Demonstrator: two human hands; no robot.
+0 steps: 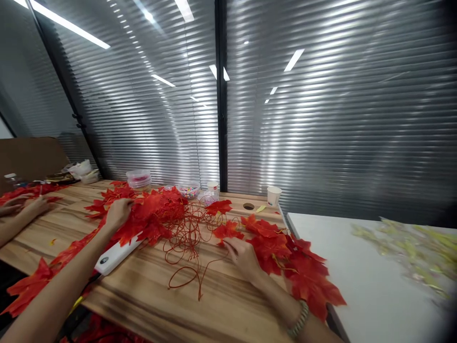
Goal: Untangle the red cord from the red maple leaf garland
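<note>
My left hand (119,212) is closed at the near left side of a heaped pile of red artificial maple leaves (153,209). Its fingertips are partly hidden, and what they grip cannot be made out. My right hand (243,256) pinches the edge of a single red maple leaf (228,230), low over the table. A thin red cord (214,261) runs to its fingertips from a loose tangle of red cord (191,231) between my hands. Close on the right, a string of red leaves (273,243) spills past my forearm.
A white power strip (117,255) lies under my left forearm on the wooden table (150,295). Behind stand plastic tubs (138,178), a bead tub (189,189) and a paper cup (273,196). Another person's hands (35,206) work far left. Yellow strands (417,252) cover part of the white table.
</note>
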